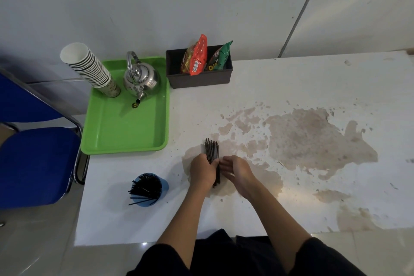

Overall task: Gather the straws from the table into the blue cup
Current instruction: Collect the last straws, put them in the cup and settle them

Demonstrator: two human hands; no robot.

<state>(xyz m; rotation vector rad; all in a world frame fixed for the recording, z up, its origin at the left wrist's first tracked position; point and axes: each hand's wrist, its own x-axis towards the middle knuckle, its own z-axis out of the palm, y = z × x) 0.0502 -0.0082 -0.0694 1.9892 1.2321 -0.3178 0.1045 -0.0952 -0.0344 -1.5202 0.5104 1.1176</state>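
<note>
A bundle of dark straws (212, 149) lies on the white table (291, 87), its ends pointing away from me. My left hand (202, 170) is wrapped around the bundle's near half. My right hand (235, 169) rests against the bundle's right side, fingers spread and flat. The blue cup (164, 186) stands to the left near the table's front edge. Several black straws (143, 189) stick out of it, leaning left.
A green tray (127, 127) at the back left carries a steel kettle (141, 78) and a stack of paper cups (89, 66). A dark box (199, 79) with snack packets sits against the wall. A blue chair (38, 163) stands left of the table. Brown worn patches mark the tabletop.
</note>
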